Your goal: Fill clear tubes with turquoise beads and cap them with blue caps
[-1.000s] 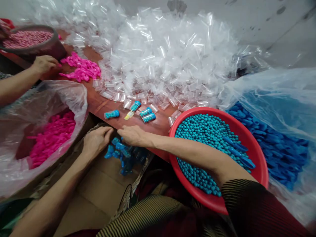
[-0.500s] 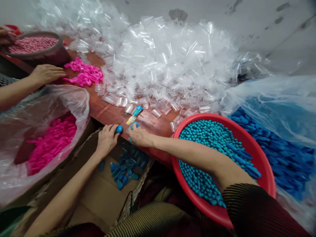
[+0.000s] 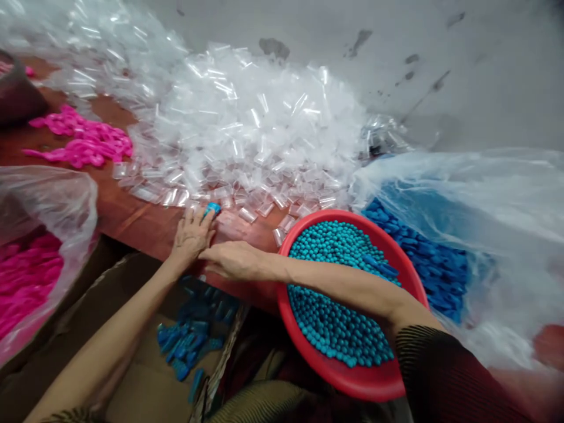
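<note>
At the table's (image 3: 132, 226) front edge, my left hand (image 3: 192, 236) has its fingers bent over a small clear tube with blue contents (image 3: 212, 208); most of the tube is covered. My right hand (image 3: 231, 259) is right beside it, fingers curled together. Whatever they may hold is hidden. Below both hands, a cardboard box (image 3: 141, 358) contains several blue-filled tubes (image 3: 187, 343). Under my right forearm stands a red basin (image 3: 352, 385) of turquoise beads (image 3: 339, 329), with a few blue plastic pieces (image 3: 381, 267) on top.
A big heap of clear plastic tubes (image 3: 255, 123) covers the back of the table against the wall. Pink plastic pieces (image 3: 83, 138) lie at left, above a clear bag (image 3: 74, 200) of pink pieces. On the right, another bag (image 3: 506, 194) holds blue pieces (image 3: 423, 258).
The view has swung right, and the co-worker's hands have left it. My left hand has moved from a rounded blue piece to the tube on the table. My right hand has drawn back below that tube.
</note>
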Tool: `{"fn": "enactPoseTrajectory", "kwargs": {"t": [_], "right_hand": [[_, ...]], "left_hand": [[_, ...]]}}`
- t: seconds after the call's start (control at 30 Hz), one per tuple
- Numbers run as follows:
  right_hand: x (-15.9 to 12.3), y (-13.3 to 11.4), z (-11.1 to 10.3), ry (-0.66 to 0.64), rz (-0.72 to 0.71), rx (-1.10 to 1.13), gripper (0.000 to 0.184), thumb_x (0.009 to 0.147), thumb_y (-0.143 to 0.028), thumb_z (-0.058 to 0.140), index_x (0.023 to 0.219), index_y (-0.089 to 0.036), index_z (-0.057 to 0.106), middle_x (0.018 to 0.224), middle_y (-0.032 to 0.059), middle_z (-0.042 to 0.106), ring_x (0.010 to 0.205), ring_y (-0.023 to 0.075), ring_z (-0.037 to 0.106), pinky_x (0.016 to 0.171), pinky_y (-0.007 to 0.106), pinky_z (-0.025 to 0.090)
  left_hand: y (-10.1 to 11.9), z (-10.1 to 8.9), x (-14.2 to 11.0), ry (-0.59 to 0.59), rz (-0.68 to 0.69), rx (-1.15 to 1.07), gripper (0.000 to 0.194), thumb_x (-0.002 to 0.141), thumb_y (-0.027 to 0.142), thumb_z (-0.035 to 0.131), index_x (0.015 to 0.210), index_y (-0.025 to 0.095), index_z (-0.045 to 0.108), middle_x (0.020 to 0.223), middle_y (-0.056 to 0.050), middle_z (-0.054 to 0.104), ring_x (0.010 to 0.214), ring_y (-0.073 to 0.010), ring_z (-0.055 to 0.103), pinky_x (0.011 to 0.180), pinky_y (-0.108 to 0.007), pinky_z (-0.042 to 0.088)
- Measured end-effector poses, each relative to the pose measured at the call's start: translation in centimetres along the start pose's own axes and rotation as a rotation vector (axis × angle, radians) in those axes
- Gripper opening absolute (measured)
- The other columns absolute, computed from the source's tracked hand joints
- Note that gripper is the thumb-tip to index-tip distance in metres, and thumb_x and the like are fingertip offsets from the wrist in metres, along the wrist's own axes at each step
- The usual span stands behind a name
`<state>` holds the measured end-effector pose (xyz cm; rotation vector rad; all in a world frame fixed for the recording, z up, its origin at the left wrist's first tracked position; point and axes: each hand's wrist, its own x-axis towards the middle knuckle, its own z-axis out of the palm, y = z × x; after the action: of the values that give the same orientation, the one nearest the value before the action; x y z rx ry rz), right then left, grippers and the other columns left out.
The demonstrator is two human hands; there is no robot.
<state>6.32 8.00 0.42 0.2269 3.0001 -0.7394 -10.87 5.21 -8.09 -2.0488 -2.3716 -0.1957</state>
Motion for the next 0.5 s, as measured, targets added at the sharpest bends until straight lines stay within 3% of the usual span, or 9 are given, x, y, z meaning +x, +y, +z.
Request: {"fn": "enactPoseTrajectory", "kwargs": {"t": [0.13,0.27,0.37,0.43,0.5], "right_hand": [[-9.1,-0.3,-1.3,0.142,0.022,-0.131,0.026,0.095,-0.033,0.042,0.105,-0.015,0.058,0.095,0.0083,0.068,0.086,0.0159,0.062,0.076,0.030,0.049],[-19.4,-1.1,-1.2,0.548,0.110,-0.197,0.020,0.093,-0.019,0.044,0.107,-0.018,0.057,0.096,0.0070,0.068,0.094,0.0164,0.061,0.088,0.037,0.048],[-25.3,-0.8,-0.7,0.831,0.437,-0.207,0.022,0.088,-0.015,0.050,0.107,-0.022,0.059,0.096,0.0063,0.067,0.092,0.0172,0.063,0.082,0.035,0.052],[-27.9,0.2,-0.4,0.923,0.678,-0.189,0.019,0.088,-0.020,0.052,0.104,-0.023,0.061,0.097,0.0062,0.066,0.092,0.0189,0.064,0.082,0.037,0.053],[-29.8,1.7,-0.4,0.950,0.801,-0.180,0.019,0.088,-0.026,0.052,0.103,-0.023,0.063,0.100,0.0068,0.065,0.096,0.0212,0.063,0.086,0.041,0.052]], "left_hand": [[0.7,2.1,0.8,0.082,0.058,0.009,0.045,0.091,0.027,0.029,0.126,0.014,0.054,0.142,-0.019,0.041,0.130,-0.0370,0.034,0.097,-0.052,0.033],[0.3,2.1,-0.7,0.194,0.053,0.068,0.038,0.092,0.029,0.029,0.104,0.018,0.063,0.128,-0.013,0.056,0.118,-0.0323,0.045,0.097,-0.048,0.031],[-0.3,1.6,-0.2,0.176,0.062,0.070,0.039,0.090,0.032,0.030,0.110,0.015,0.059,0.114,-0.014,0.062,0.102,-0.0290,0.053,0.090,-0.041,0.037],[-0.6,1.2,1.0,0.143,0.059,0.073,0.044,0.088,0.033,0.031,0.121,0.013,0.052,0.108,-0.016,0.062,0.094,-0.0279,0.054,0.081,-0.036,0.041],[-0.7,0.7,2.2,0.109,0.040,0.109,0.045,0.086,0.035,0.032,0.122,0.016,0.051,0.102,-0.014,0.062,0.088,-0.0269,0.054,0.074,-0.033,0.041]]}}
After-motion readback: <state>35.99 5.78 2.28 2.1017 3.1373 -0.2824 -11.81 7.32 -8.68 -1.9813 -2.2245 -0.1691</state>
